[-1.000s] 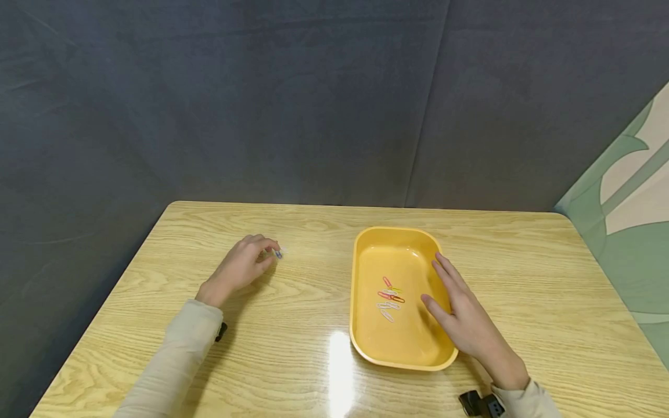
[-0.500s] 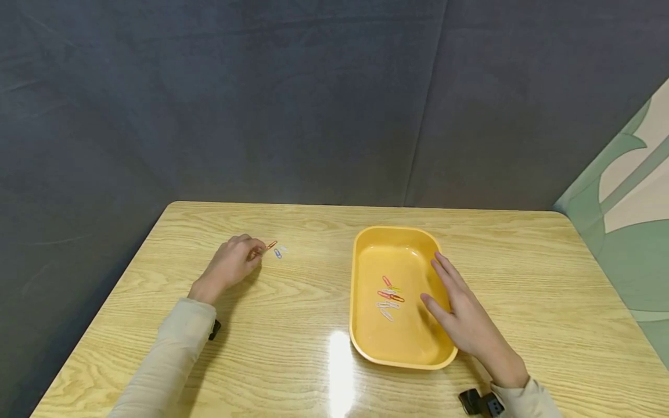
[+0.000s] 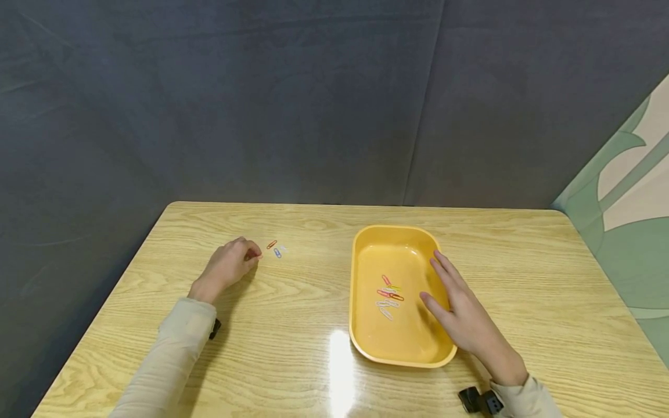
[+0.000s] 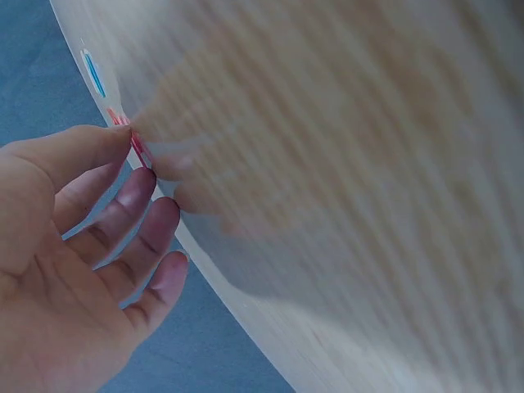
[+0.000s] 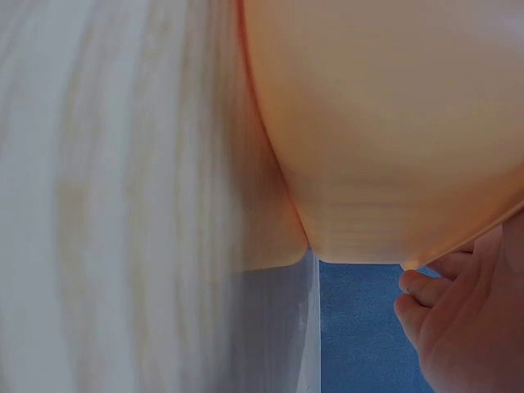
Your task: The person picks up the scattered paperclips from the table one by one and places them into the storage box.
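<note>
My left hand [image 3: 226,269] is low over the table's left part, thumb and fingertips pinching a pink-red paper clip [image 4: 141,151]. Just right of those fingertips lie an orange paper clip [image 3: 272,244], a blue paper clip [image 3: 277,253] and a pale one [image 3: 284,248]. In the left wrist view the blue clip [image 4: 94,74] shows beyond the thumb. My right hand [image 3: 467,322] rests at the right side of a yellow tray [image 3: 368,348], fingers extended along its rim and thumb over the inside. Several coloured paper clips [image 3: 389,297] lie on the tray's floor.
The wood-grain table [image 3: 292,342] ends at a dark cloth partition [image 3: 292,116] behind. A green and beige patterned surface [image 3: 635,244] borders it at right. The tray's raised wall [image 5: 360,246] stands beside the right hand.
My left hand has drawn slightly left, leaving the orange and blue clips in plain sight, and its fingertips have come together on the pink-red clip. The right hand has stayed at the tray.
</note>
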Demonstrator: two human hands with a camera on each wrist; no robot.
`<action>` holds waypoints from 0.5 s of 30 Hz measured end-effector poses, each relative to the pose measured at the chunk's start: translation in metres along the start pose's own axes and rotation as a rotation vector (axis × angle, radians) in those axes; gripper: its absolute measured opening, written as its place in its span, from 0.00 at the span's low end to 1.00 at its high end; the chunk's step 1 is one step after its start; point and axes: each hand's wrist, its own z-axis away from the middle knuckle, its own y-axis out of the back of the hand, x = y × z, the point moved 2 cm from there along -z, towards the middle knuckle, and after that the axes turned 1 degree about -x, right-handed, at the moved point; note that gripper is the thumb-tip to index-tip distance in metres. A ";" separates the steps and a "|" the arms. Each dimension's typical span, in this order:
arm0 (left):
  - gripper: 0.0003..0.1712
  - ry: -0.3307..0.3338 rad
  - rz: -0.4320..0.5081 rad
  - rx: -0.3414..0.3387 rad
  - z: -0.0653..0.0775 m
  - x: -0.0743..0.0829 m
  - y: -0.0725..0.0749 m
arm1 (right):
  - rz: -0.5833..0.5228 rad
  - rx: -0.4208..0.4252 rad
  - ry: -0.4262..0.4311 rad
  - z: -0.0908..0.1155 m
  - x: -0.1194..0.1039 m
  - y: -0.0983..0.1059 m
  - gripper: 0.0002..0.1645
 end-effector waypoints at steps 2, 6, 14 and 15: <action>0.06 0.021 0.019 -0.014 0.000 0.000 0.000 | 0.000 0.000 0.001 0.000 0.000 0.000 0.43; 0.04 0.046 0.042 -0.030 0.000 -0.001 -0.001 | 0.002 -0.001 0.002 0.000 0.001 0.000 0.44; 0.03 0.079 0.096 -0.067 0.000 -0.002 -0.002 | 0.002 -0.003 -0.003 0.000 0.001 0.000 0.44; 0.03 0.078 0.102 -0.070 0.001 -0.002 -0.002 | 0.002 -0.006 -0.006 0.000 0.001 0.000 0.44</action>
